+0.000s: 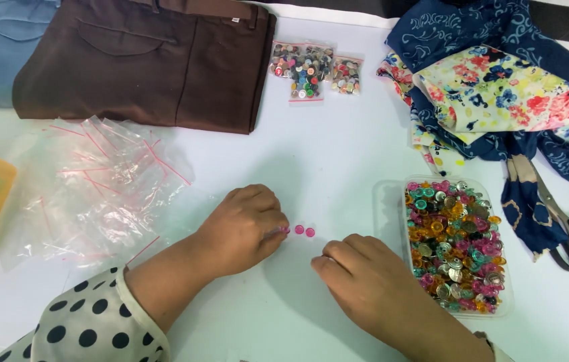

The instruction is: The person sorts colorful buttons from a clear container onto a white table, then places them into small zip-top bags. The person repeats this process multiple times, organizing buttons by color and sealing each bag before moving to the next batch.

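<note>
White surface fills nearly the whole view, evenly lit, soft shadows; dark strip along the top edge behind it.

- Two small round pink buttons lie flat, side by side on the white desk.
- The pair sits at nine o'clock from the clear tub of mixed buttons.

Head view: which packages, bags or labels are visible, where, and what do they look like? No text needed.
Filled button bags: three small clear pouches, top centre by the brown trousers, holding mixed-colour buttons.
Empty zip bags: loose pile at left, clear plastic with pink seal strips.
Plastic tray: clear rectangular tub, right of the right hand, full of pink, orange, teal and silver pieces.
White tag: tiny, on the trousers' waistband.
No signs or screens.
</note>
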